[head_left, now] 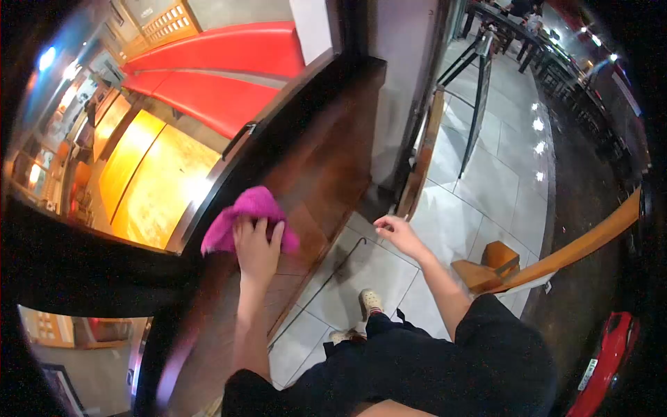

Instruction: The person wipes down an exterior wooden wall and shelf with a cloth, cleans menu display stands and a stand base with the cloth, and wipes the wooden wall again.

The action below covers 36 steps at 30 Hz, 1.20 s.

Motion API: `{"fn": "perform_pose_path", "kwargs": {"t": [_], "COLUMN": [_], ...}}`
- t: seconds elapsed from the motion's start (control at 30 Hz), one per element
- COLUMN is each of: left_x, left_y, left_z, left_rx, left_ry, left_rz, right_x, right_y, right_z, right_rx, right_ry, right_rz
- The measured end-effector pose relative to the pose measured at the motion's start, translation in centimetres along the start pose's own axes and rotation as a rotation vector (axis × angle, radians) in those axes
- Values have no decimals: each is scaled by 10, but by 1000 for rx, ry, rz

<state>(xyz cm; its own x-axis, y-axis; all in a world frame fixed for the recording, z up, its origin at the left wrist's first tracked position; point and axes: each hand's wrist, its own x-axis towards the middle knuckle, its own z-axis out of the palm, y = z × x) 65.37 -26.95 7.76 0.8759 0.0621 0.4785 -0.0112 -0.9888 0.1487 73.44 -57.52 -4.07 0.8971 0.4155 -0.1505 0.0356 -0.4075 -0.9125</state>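
Observation:
My left hand (pixel 257 249) grips a bright pink cloth (pixel 253 203), pressing it near the lower edge of a dark window frame (pixel 201 221). Part of the cloth bunches up above the fingers, and part hangs out at each side. Below the frame runs a brown wood panel (pixel 326 160), close beside that hand. My right hand (pixel 401 235) hangs in the air over the tiled floor, its fingers loosely bent and somewhat apart. Nothing shows in it, and it touches nothing that I can see.
Through the glass are a red bench (pixel 215 66) and a yellow-lit table (pixel 156 177). A dark stand (pixel 476 104) rises from the grey floor tiles (pixel 451 215) ahead. A thin hooked rod (pixel 340 260) lies near my feet. To the right are a curved wooden edge (pixel 577 243) and a red car (pixel 606 365).

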Motion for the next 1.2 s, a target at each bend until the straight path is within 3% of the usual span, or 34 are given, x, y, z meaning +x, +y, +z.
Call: {"fn": "perform_pose_path", "kwargs": {"t": [0.03,0.1,0.17,0.2,0.27,0.3,0.33,0.4,0.43,0.47,0.5,0.6,0.67,0.77,0.83,0.93,1.03,1.13,1.2], "left_x": [8,40,76,98,138,160,177,208,217,224,227,215,184,128,98,90,121,166,192], "left_y": [-4,13,28,44,59,69,70,80,89,92,93,81,70,43,32,43,60,122,168], "left_z": [27,46,72,78,109,120,137,173,169,170,170,159,126,96,80,82,83,105,156], "left_rx": [179,224,228,233,204,137,116,9,-18,-65,-123,-144,-103,-85,-75,-64,-413,-811,-1060], "left_ry": [-24,-96,-85,-190,-118,-216,-159,26,-82,5,84,-49,-65,-21,52,124,-109,-98,-253], "left_rz": [32,70,134,109,174,152,236,195,116,156,205,308,232,155,132,33,-100,76,28], "right_x": [-10,-32,-64,-77,-90,-93,-99,-84,-74,-57,-44,6,40,72,70,82,101,140,172], "right_y": [10,40,45,64,91,89,100,101,85,81,77,66,45,41,33,69,84,122,146], "right_z": [1,4,3,8,10,6,10,5,1,0,-5,-14,-29,-47,-73,-103,-126,-141,-169], "right_rx": [0,2,47,155,188,286,333,385,390,433,479,640,385,634,774,794,714,703,795], "right_ry": [1,2,-50,-53,-66,-80,-60,-85,-117,-144,-160,-73,93,313,261,507,682,761,747], "right_rz": [-27,-87,37,101,210,401,381,356,371,329,301,128,72,-29,127,256,244,181,205]}}
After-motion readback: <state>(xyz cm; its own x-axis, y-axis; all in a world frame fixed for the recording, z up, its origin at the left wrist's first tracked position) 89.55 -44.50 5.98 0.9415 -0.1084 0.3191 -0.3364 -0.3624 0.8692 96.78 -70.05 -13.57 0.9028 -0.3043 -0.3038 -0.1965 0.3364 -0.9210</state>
